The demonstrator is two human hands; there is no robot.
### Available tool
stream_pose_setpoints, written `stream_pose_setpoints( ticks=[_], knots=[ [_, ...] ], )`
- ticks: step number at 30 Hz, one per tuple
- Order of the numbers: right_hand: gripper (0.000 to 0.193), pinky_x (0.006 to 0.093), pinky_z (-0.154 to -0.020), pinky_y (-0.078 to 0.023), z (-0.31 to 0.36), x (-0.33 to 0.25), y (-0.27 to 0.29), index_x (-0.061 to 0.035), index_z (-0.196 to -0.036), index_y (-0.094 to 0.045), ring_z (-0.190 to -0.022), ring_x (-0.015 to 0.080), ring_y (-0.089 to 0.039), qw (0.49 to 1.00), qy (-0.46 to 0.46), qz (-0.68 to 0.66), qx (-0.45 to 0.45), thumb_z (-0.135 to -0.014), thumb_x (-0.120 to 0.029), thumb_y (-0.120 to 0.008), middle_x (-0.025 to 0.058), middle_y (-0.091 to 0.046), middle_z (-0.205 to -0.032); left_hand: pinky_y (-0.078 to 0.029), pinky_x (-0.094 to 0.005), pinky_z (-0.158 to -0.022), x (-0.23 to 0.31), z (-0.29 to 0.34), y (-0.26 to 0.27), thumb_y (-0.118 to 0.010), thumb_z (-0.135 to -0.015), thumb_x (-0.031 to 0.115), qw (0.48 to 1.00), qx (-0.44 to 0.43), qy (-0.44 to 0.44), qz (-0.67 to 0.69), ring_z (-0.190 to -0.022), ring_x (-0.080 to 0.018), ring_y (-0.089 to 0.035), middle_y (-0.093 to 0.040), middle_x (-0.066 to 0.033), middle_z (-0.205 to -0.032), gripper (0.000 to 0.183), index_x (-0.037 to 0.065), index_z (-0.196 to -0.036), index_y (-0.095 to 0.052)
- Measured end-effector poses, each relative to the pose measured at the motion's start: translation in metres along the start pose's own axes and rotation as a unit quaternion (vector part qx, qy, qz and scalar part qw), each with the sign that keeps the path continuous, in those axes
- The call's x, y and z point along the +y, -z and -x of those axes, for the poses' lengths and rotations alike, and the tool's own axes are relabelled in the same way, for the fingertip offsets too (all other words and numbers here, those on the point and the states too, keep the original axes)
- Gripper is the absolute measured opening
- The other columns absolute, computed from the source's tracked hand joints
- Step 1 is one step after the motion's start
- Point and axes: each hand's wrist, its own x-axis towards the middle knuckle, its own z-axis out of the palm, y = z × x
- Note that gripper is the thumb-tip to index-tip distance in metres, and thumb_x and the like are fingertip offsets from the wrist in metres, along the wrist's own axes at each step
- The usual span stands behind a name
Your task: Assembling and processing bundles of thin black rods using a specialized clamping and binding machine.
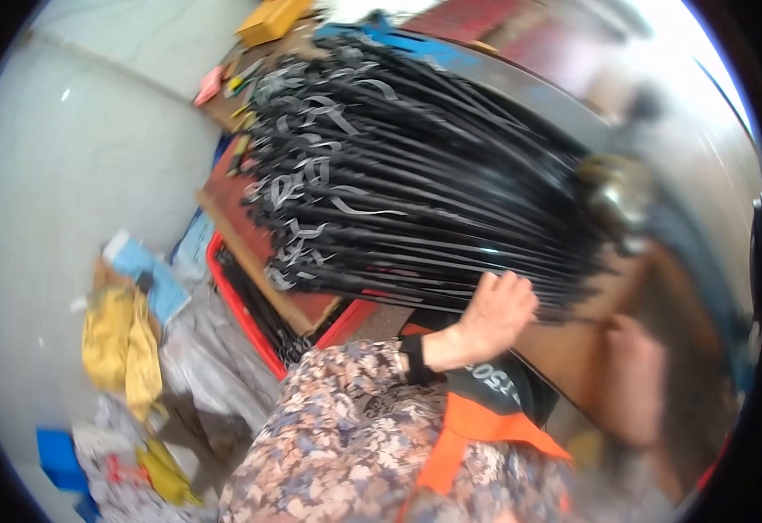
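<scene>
A wide pile of long black strips [451, 200] lies across the work table, with curled grey ribbon ends [320, 174] sticking out at the left. My left hand [496, 315], with a dark band on the wrist, is at the pile's near edge. Its fingers are curled closed over the right part of the nearest black strip. My right hand [634, 379] hangs over the brown table top farther right, smeared by motion, so its fingers cannot be made out. A brass-coloured round metal part [615, 193] stands by the strips' right ends, blurred.
Below the table's left side, a red crate [257, 336] holds more dark strips under a wooden board [250, 244]. Yellow cloth [119, 340], grey sheeting [211, 357] and a blue box [61, 459] lie on the floor. A yellow box [274, 22] sits at the far edge.
</scene>
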Motion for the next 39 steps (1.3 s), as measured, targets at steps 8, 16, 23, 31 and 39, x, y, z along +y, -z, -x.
stream_pose_setpoints(
  ticks=[8,16,23,31,39],
  knots=[
    [0.021,0.0263,-0.069,-0.049,0.001,-0.012,-0.007,0.004,-0.109,-0.069,-0.078,0.0127,-0.063,0.963,-0.119,-0.235,-0.054,-0.098,-0.011,-0.06,0.0063,-0.068,-0.088,-0.052,-0.0315,-0.054,0.015,0.007,0.022,-0.061,-0.076,0.013,0.994,0.045,-0.053,0.088,-0.075,-0.0202,-0.062,-0.055,-0.0035,-0.079,0.008,0.012,-0.084,-0.058],
    [0.031,0.0314,-0.064,-0.046,0.003,0.002,0.012,0.0,-0.097,-0.076,-0.073,0.0174,-0.061,0.93,-0.186,-0.316,0.026,-0.099,-0.026,-0.059,0.0075,-0.065,-0.077,-0.054,-0.03,-0.051,0.021,-0.042,0.059,-0.063,-0.082,0.012,0.991,-0.049,-0.111,0.058,-0.072,-0.0188,-0.064,-0.057,-0.0027,-0.078,0.02,0.011,-0.102,-0.061],
    [0.023,0.0377,-0.074,-0.051,0.017,0.041,-0.025,-0.0023,-0.108,-0.075,-0.079,0.0258,-0.06,0.951,0.064,-0.248,0.175,-0.088,-0.014,-0.077,0.0085,-0.068,-0.081,-0.048,-0.0407,-0.048,0.019,-0.084,0.089,-0.071,-0.089,0.019,0.973,-0.117,-0.201,0.012,-0.058,-0.0269,-0.061,-0.056,-0.0051,-0.07,0.03,0.017,-0.119,-0.07],
    [0.041,0.0332,-0.064,-0.052,0.037,0.034,0.002,-0.0005,-0.125,-0.065,-0.075,0.0206,-0.06,0.923,0.248,0.079,0.284,-0.085,-0.008,-0.07,0.0061,-0.06,-0.086,-0.052,-0.0382,-0.066,0.039,-0.142,0.125,-0.067,-0.094,0.016,0.872,-0.458,-0.022,0.173,-0.076,-0.034,-0.072,-0.07,-0.0229,-0.086,0.025,0.007,-0.116,-0.072],
    [0.066,0.0294,-0.054,-0.054,0.013,0.021,0.016,0.0001,-0.145,-0.048,-0.077,0.0187,-0.064,0.96,0.152,0.16,0.172,-0.084,-0.015,-0.067,0.0075,-0.06,-0.092,-0.05,-0.0443,-0.061,0.047,-0.175,0.099,-0.064,-0.088,0.006,0.904,-0.25,-0.339,0.078,-0.071,-0.039,-0.062,-0.064,-0.0182,-0.079,0.013,0.006,-0.1,-0.069]
  ],
)
